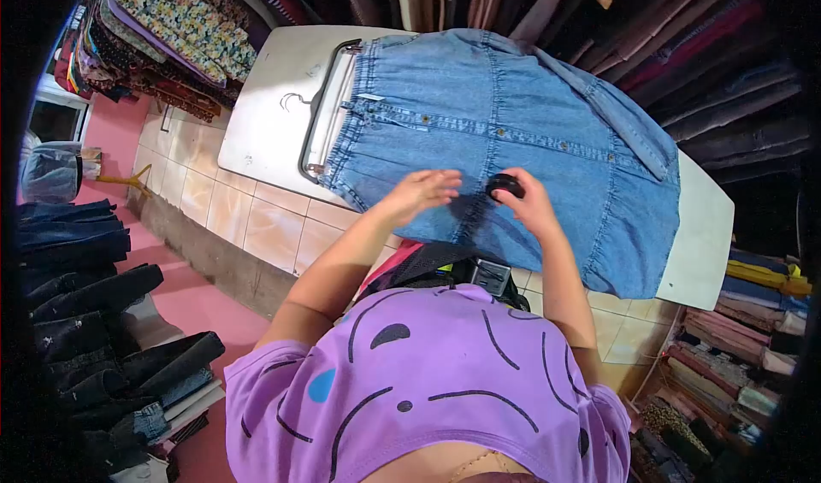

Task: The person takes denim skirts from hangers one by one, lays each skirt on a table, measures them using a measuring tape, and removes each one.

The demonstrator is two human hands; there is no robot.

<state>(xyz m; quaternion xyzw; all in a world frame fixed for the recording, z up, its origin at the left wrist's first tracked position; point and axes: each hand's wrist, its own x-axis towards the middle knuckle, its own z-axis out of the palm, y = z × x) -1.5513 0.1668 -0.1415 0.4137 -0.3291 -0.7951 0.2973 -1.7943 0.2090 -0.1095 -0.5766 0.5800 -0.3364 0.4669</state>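
A blue denim skirt (pixel 547 98) with a buttoned front lies spread out, its gathered waistband toward the left. The waistband is beside a dark clip hanger (pixel 317 103) with a silver hook. Over the lower edge of the skirt, my left hand (pixel 423 197) is open, fingers stretched toward the right and holding nothing. Close by on the right, my right hand (pixel 532 207) is closed around a small round black object (pixel 505 185); its exact kind does not show. Whether either hand touches the denim is hard to tell.
Under the skirt is a white tabletop (pixel 256 128). Trousers (pixel 684 64) hang in rows at the back right. Folded clothes (pixel 744 338) are stacked at the right, dark jeans (pixel 77 329) at the left, and floral garments (pixel 184 21) at the upper left. A bag (pixel 428 265) is at my waist.
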